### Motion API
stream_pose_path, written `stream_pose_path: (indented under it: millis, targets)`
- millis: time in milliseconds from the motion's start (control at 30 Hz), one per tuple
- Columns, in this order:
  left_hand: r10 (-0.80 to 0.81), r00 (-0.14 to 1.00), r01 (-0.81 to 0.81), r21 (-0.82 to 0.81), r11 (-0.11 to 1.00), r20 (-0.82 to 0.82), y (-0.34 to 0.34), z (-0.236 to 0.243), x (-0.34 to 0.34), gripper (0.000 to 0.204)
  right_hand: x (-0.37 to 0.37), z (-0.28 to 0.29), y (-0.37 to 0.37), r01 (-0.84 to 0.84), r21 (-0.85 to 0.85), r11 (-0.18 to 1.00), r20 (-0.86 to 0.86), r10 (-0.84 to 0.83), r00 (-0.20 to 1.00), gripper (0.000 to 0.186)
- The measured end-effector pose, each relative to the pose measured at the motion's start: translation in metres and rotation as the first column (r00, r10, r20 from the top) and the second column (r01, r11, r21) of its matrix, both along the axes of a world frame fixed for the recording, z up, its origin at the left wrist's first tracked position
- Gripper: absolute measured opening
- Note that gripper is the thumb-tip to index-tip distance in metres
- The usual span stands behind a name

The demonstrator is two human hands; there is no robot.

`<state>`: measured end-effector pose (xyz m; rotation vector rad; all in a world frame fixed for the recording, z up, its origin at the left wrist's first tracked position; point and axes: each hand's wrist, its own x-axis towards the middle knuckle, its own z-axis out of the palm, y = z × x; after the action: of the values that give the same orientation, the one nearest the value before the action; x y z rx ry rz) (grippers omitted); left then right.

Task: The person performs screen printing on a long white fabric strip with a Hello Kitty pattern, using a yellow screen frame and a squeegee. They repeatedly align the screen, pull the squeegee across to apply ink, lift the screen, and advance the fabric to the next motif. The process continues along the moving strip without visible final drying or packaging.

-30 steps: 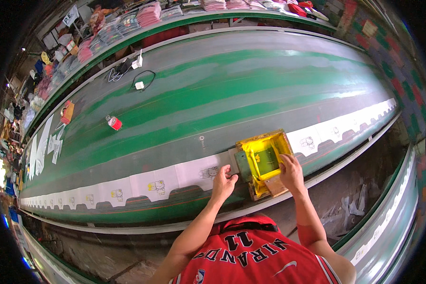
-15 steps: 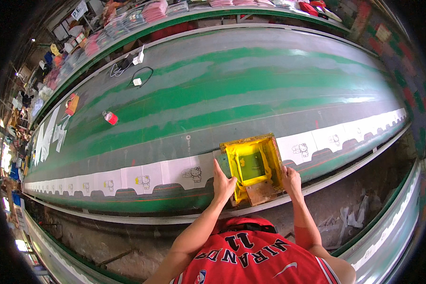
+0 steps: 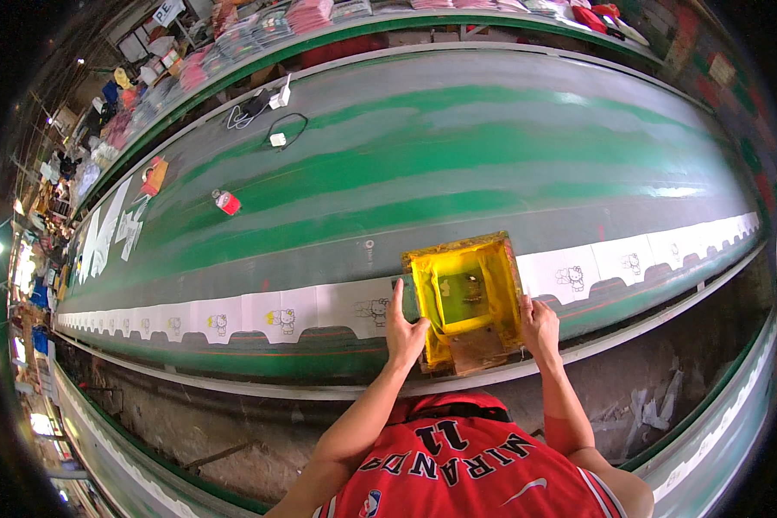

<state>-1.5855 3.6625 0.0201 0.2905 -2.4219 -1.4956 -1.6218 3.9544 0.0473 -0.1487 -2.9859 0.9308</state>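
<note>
A boxy wooden screen-printing frame point(image 3: 479, 349) with yellow-stained inner sides and a greenish see-through window is held above the near edge of the long green table point(image 3: 337, 207). My left hand point(image 3: 405, 330) grips its left side, forefinger stretched along the edge and thumb toward the near corner. Around the right side my right hand point(image 3: 540, 328) is closed, fingers bent. Dark marks show through the window. A row of white pieces point(image 3: 328, 302) with scalloped near edges and cat-figure outlines runs along the table on both sides of the frame. Whether the frame touches them I cannot tell.
Farther up the table lie a red-labelled bottle point(image 3: 226, 203), a white adapter point(image 3: 277, 139) with a black cable, and white scraps point(image 3: 104, 237). Stacked pink and grey goods point(image 3: 311, 15) cover another table behind. A pale rail point(image 3: 319, 391) borders the near side.
The whole view has shifted, carrying the table and its things to the right. Against the white pieces, the frame has moved left, closer to the left-hand figure. Both hands keep their grip.
</note>
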Motion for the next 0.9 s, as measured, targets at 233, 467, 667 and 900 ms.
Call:
stream_pose_path:
  millis: [233, 467, 667, 900]
  targets:
    - [0.068, 0.992, -0.093, 0.239, 0.967, 0.11, -0.101, 0.007, 0.018, 0.09, 0.021, 0.009, -0.096, -0.157, -0.059, 0.986, -0.024, 0.156, 0.988, 0.051]
    - [0.072, 0.979, -0.119, 0.255, 0.96, 0.189, -0.187, 0.01, 0.044, 0.086, 0.053, -0.01, -0.174, -0.233, -0.16, 0.959, 0.006, 0.237, 0.971, 0.055]
    - [0.053, 0.989, -0.078, 0.177, 0.981, 0.141, -0.215, -0.018, 0.056, 0.085, 0.068, -0.017, -0.198, -0.216, -0.122, 0.969, 0.114, 0.229, 0.967, 0.056]
    - [0.06, 0.984, -0.092, 0.187, 0.978, 0.168, -0.212, -0.024, 0.058, 0.086, 0.071, -0.012, -0.202, -0.168, -0.085, 0.982, 0.103, 0.177, 0.979, 0.055]
